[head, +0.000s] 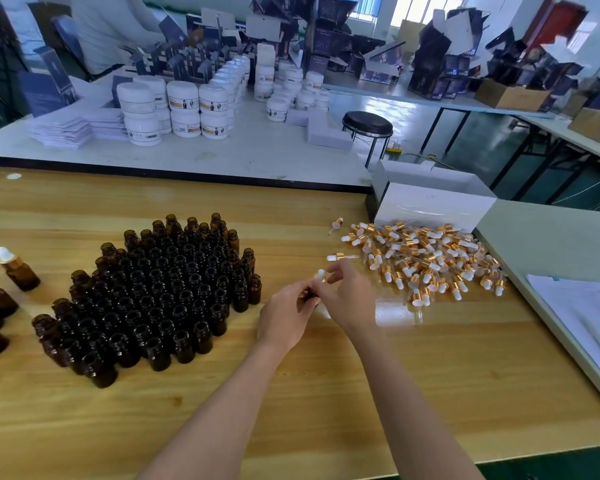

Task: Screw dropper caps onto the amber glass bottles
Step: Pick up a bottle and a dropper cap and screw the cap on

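My left hand [286,315] grips a small amber bottle [312,293], mostly hidden by its fingers. My right hand [349,294] pinches a dropper cap [320,275] with a white bulb, sitting on that bottle's neck. A dense cluster of open amber bottles [160,292] stands on the wooden table [326,393] to the left. Several loose gold-collared dropper caps [426,259] lie in a pile to the right. Capped bottles [16,268] stand at the far left edge.
A white cardboard box [433,202] sits behind the cap pile. Papers [582,317] lie on the grey table to the right. Beyond the wooden table are white jars [184,105], dark cartons and a black stool [367,124].
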